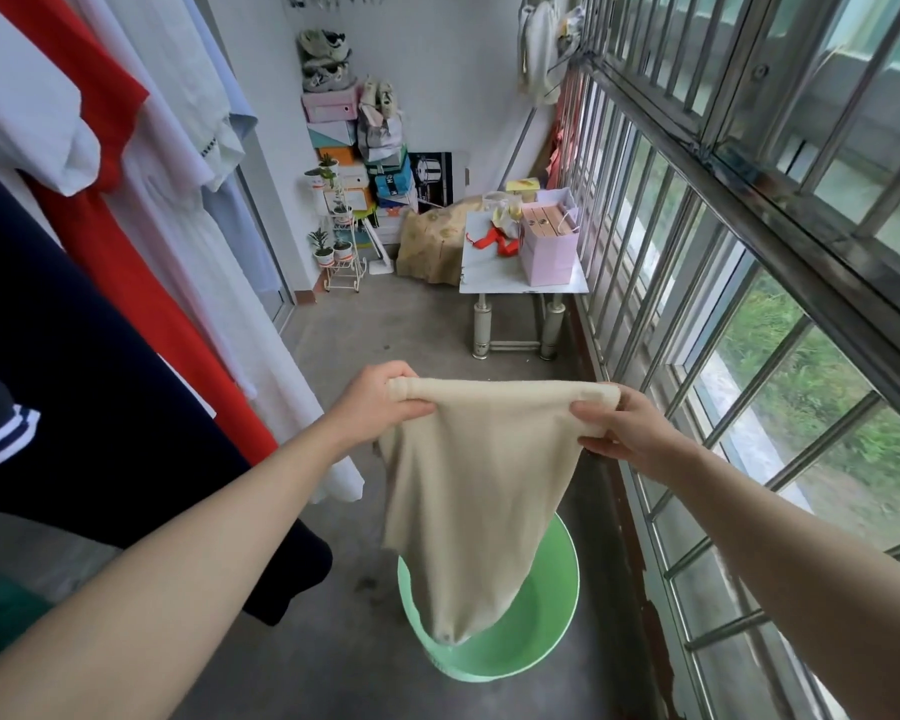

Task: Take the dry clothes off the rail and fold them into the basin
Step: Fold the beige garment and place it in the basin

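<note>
A cream-coloured garment [468, 491] hangs stretched between my two hands over the floor. My left hand [380, 402] grips its top left corner, and my right hand [624, 428] pinches its top right corner. The lower end of the cloth dips into a light green basin [536, 631] standing on the concrete floor below. On the left, more clothes hang down: a navy garment [89, 387], a red one [126, 262] and white ones [178, 163].
A barred window [749, 304] runs along the right side. Ahead stands a small white table [494, 275] with a pink bag [549, 246]. Stacked shoe boxes [344, 142] and a plant stand [339, 241] fill the far corner.
</note>
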`<state>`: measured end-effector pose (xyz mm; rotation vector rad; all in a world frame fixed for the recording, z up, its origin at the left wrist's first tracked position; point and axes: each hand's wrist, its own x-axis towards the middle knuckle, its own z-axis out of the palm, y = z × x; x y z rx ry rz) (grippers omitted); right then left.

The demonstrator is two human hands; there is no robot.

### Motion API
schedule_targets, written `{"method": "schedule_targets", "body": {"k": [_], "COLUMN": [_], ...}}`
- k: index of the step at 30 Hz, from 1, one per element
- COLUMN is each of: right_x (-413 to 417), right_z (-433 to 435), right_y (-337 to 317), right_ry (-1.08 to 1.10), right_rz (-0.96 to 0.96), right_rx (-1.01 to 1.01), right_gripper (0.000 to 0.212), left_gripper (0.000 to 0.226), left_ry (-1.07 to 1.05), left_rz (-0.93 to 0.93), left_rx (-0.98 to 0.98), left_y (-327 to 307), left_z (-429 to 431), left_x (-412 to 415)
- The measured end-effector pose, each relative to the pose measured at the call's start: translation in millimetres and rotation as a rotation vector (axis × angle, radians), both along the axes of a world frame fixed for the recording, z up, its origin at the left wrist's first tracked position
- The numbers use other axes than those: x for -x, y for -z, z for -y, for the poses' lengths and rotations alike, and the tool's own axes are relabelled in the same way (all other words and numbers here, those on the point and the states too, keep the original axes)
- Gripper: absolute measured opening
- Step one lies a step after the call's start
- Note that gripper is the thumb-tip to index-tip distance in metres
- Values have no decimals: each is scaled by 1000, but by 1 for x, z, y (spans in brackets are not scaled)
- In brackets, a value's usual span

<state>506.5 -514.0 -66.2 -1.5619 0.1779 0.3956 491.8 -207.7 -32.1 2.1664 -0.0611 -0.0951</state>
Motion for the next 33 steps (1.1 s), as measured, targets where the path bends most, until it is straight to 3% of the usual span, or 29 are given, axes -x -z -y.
{"method": "schedule_targets", "body": {"k": [6,9,12,15,19,25,30,33], "right_x": [6,4,7,16,21,16,13,8], "right_z": [-5,-7,-6,-17,-33,-40,-49,-54], "right_y": [-9,-20,-11,20,28,14,-9,-29], "right_ry": [-46,-14,-193,-246,-152,-189,-181,-162], "right_rz": [74,141,227,176,87,74,62,26], "right_rx": [-131,-201,-193,-99,-225,-68,-194,-243], "right_gripper": [14,18,27,41,29,29,29,27], "left_gripper": [19,14,14,33,26,14,12,31], "left_ry": [72,87,94,82,35,-117,-326,-322], "left_rz": [59,44,30,20,-45,-142,-369,-319], "left_rx": [17,154,302,379,471,698,907,1065], "left_y": [-29,-38,-46,-54,-56,-41,-43,-47], "left_z": [-5,-5,-2,-1,-8,-29,-40,-52], "left_x": [-2,-3,-4,-7,-8,-4,-5,-6]}}
